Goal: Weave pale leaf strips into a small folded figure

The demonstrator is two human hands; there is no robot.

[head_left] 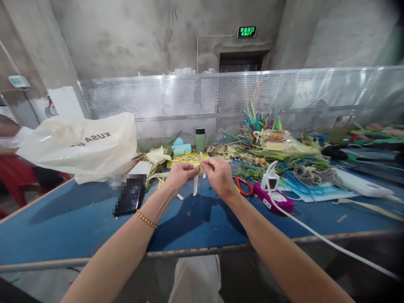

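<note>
Slippage is judged the main hazard at this point. Taking the pale strip [195, 186] as clock centre, with 12 o'clock facing the perforated panel [151, 103], the strip sits between both hands over the worktop [189, 237], one end hanging towards 6 o'clock. Left hand [180, 176]: grip closed, strip pinched between thumb and fingers. Right hand [219, 174]: grip closed at the strip's upper part; exact fingertip contact is partly hidden. Uneven tension between the two pinches could split the thin material; a loosened pinch could let it fall. Red-handled scissors [251, 190] lie at 3 o'clock, near the right hand; a sideways sweep could strike them. Just beyond is the purple power block [280, 202], from which the white cable [315, 233] runs towards 4 o'clock; an outward swing of the right forearm [274, 235] could snag it. At 9 o'clock, the dark phone [131, 195] could be knocked by careless left-hand movement. Loose plant scraps [158, 155] at 10 o'clock are similarly pale; a dropped strip could be lost among them.
</note>
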